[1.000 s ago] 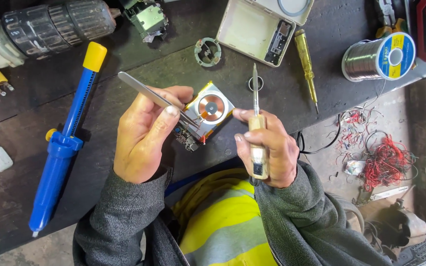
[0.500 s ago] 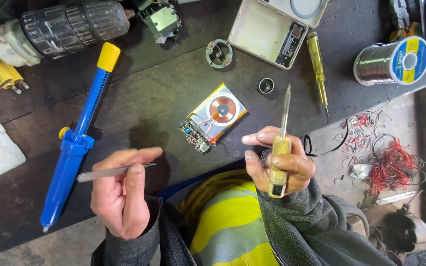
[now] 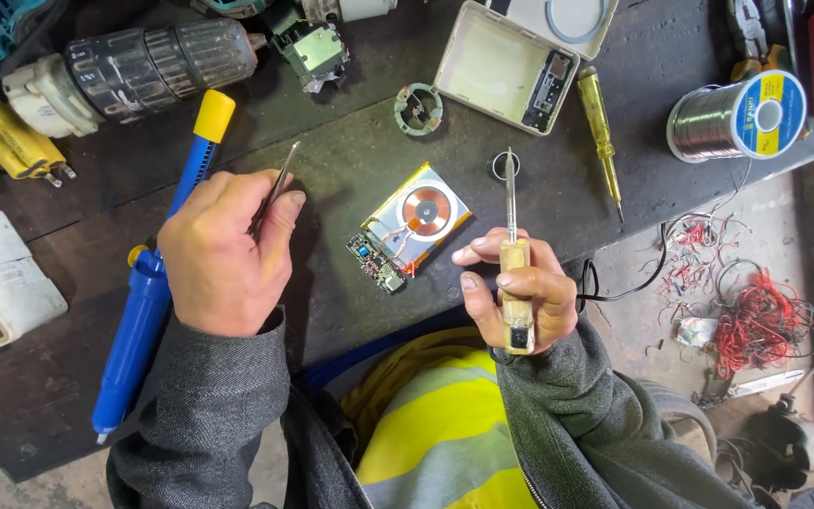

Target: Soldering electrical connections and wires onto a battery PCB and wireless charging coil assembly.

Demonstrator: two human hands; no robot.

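Head view: left hand (image 3: 223,253) fingers pinched shut on tweezers (image 3: 275,188), tips angled up, clear of the work. Right hand (image 3: 518,292) fist-wrapped round soldering iron (image 3: 511,245), tip pointing away for safety. Coil-and-board module (image 3: 412,224) lies on bench between both sets of fingertips, untouched.

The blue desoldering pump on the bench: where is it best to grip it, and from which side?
Probably grip the blue desoldering pump around its thick lower barrel, coming from above. It lies flat, and the left hand, holding tweezers, is beside that part.
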